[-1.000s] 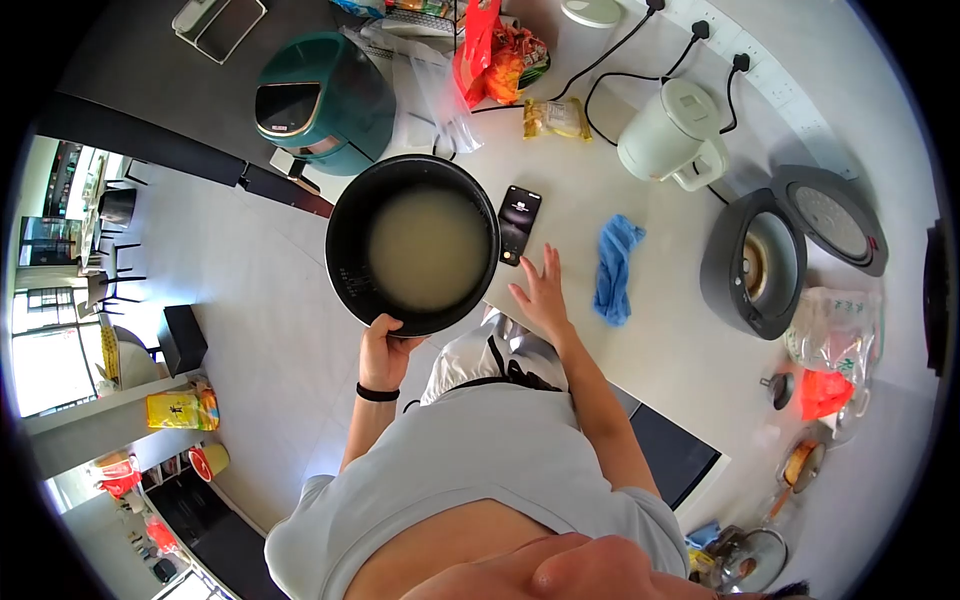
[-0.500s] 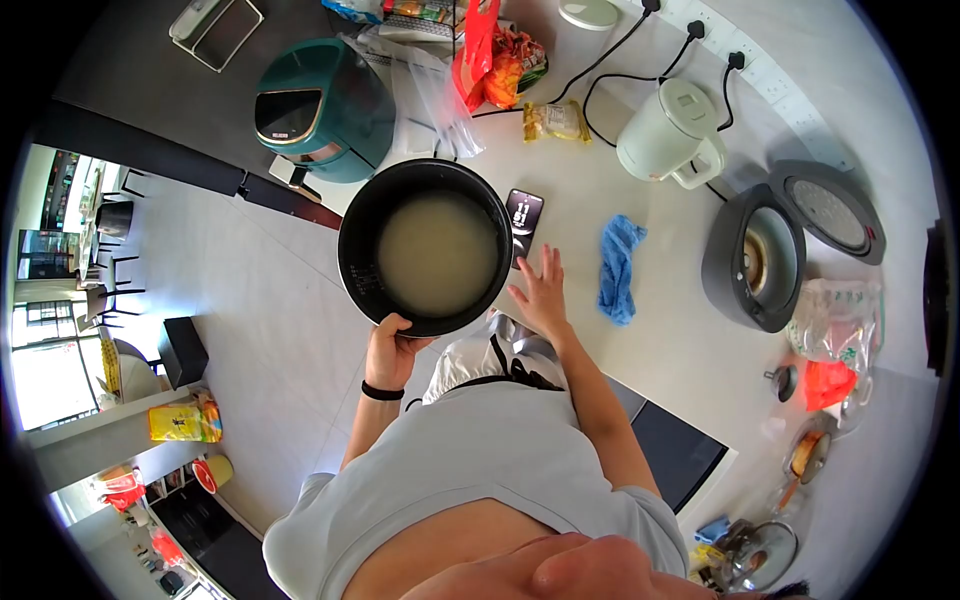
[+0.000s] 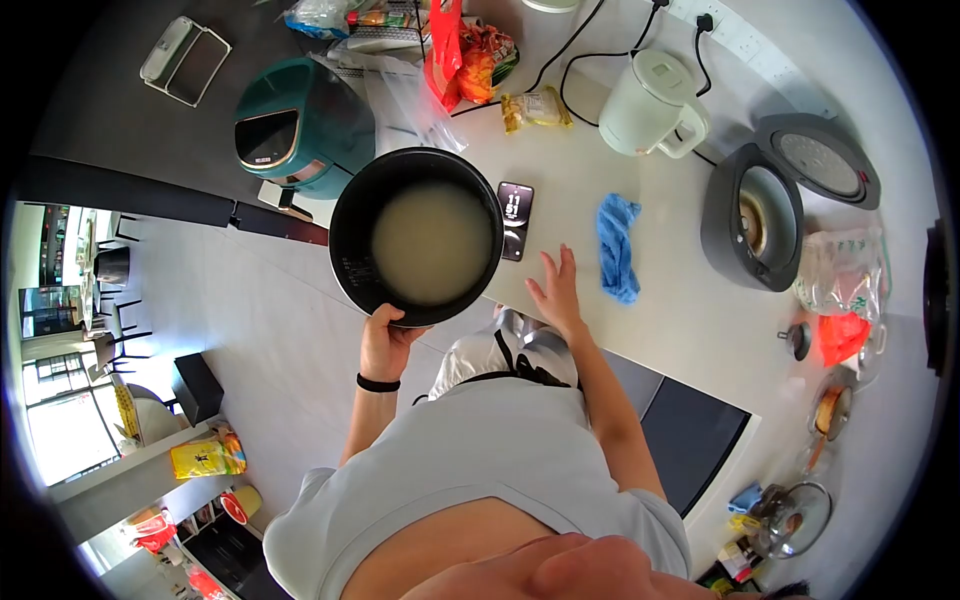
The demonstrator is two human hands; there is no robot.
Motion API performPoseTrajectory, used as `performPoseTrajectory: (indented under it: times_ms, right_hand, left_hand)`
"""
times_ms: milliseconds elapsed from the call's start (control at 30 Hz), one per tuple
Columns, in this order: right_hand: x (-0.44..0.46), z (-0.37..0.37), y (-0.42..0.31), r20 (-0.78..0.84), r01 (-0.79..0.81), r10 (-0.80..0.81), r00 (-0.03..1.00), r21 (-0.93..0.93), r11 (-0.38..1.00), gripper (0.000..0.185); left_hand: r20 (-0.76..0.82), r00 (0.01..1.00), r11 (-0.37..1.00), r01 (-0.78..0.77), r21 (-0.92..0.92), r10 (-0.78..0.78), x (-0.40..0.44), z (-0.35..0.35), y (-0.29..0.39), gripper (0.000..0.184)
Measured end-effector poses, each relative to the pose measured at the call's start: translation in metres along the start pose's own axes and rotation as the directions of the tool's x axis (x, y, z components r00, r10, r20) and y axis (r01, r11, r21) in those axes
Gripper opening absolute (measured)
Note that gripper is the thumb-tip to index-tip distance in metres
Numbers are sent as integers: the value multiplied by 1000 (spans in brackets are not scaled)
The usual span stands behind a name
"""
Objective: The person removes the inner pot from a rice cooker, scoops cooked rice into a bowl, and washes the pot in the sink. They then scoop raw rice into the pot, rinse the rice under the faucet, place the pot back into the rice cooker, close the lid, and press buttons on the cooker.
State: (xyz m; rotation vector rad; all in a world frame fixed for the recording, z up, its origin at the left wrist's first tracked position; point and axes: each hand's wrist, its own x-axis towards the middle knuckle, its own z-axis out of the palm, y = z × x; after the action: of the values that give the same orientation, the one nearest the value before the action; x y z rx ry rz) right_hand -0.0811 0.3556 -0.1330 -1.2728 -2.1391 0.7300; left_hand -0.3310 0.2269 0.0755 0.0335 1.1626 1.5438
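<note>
My left hand (image 3: 388, 345), with a black band at its wrist, grips the near rim of a round black pot (image 3: 352, 270). Cloudy whitish liquid (image 3: 432, 243) fills the pot's bottom; what lies under it cannot be made out. My right hand (image 3: 558, 293) is held with fingers spread near the counter's edge and holds nothing. Just beyond it a phone (image 3: 515, 220) with a lit screen lies beside the pot. A crumpled blue cloth (image 3: 618, 248) is to the right of that hand. Further right stands a grey rice cooker (image 3: 750, 220), its lid up and no pot inside.
A green air fryer (image 3: 310, 125) stands behind the pot on the left. Toward the back are a red bag (image 3: 445, 60), a yellow packet (image 3: 537, 109) and a pale kettle (image 3: 650, 105) with cables. A clear bag (image 3: 840, 270) and a glass lid (image 3: 803, 520) are at right.
The view has shifted and turned slightly. My right hand sits a little further right, apart from the phone. My left hand keeps its grip on the pot.
</note>
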Motion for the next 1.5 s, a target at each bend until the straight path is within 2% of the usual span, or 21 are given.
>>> performPoseTrajectory:
  times_ms: [267,367,467,567,667,700,833,900,1000,1100,1200,1233,1333,1367,1467,1500]
  right_hand:
    - [29,22,-19,126,86,-72,989,-110,990,44]
    - [39,29,-16,113,112,-104,988,-65,992,40]
    - [45,29,-8,158,117,-99,982,-111,987,42]
    - [57,38,-3,102,23,-2,995,-203,979,49]
    - [67,52,10,-100,-18,10,995,-78,997,57]
    - [67,49,12,-57,-27,22,998,-96,995,63]
    - [63,35,17,-56,-50,53,997,53,997,59]
    - [58,16,9,-17,-128,132,991,150,980,53]
    - [60,-26,-9,2,-180,221,975,591,786,43]
    - [62,-95,-36,49,-189,221,974,717,671,35]
    - [62,-170,-62,72,-217,255,964,769,601,35]
    - [60,-189,-67,16,-174,264,964,788,590,35]
    - [49,-243,-61,-4,-253,372,928,727,638,33]
    - [47,-261,-64,-97,-226,408,908,706,671,31]
    - [22,-319,-40,-160,-287,513,844,672,683,34]
    - [13,-331,-27,-284,-287,549,786,619,731,39]
  left_hand:
    - [3,1000,999,-18,30,17,-3,-14,4,28]
    - [-21,999,999,-28,25,28,-7,-14,4,27]
    - [-59,998,1000,-28,8,28,-11,-10,5,27]
    - [-69,997,1000,-16,-10,15,-12,-13,4,27]
    - [-53,999,1000,-4,-6,4,-9,-21,3,27]
    - [-50,999,1000,0,-7,0,-8,-22,4,27]
    - [-61,998,1000,13,-2,-13,-1,-17,4,27]
    - [-22,1000,999,14,47,-13,4,-15,5,27]
    - [46,998,991,41,126,-47,13,5,6,29]
    - [99,986,969,112,219,-137,24,30,5,33]
    - [180,953,933,180,311,-243,33,68,-2,33]
    - [214,935,919,200,339,-282,37,82,-7,32]
    - [330,841,850,251,463,-428,53,124,-24,33]
    - [368,799,824,258,504,-476,60,138,-33,35]
    - [389,690,726,292,622,-611,63,199,-57,36]
    - [381,676,703,290,649,-630,60,224,-67,36]
